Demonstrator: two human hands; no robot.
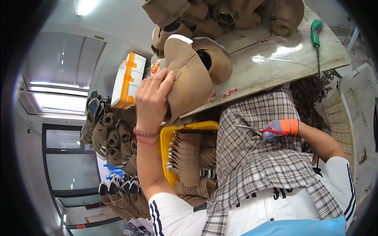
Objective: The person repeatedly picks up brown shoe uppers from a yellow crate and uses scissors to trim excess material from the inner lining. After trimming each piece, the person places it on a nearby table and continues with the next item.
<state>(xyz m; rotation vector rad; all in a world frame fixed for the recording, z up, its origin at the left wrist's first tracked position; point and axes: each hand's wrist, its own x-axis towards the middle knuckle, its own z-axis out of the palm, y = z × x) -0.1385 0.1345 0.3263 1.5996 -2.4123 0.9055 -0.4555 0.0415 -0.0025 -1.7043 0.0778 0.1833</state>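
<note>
My left hand (pixel 152 94) is closed on a tan shoe upper (pixel 191 84), raised at the near left edge of the table. The upper has a stitched side and a white rim at its top. Just behind it lies another tan shoe upper (pixel 220 65) with its dark opening showing. My right hand (pixel 280 129), in a grey and orange glove, is closed on scissors (pixel 271 131) with red handles. Their blades point left over my checked apron (pixel 252 157), well apart from the upper.
More uppers (pixel 236 17) are heaped on the worn table (pixel 271 67). A green corded hand tool (pixel 315 33) lies at its right end. Below left stands a yellow crate (pixel 165 145) of stacked uppers. A white box with orange tape (pixel 126 80) and a pale plastic basket (pixel 356 102) flank the table.
</note>
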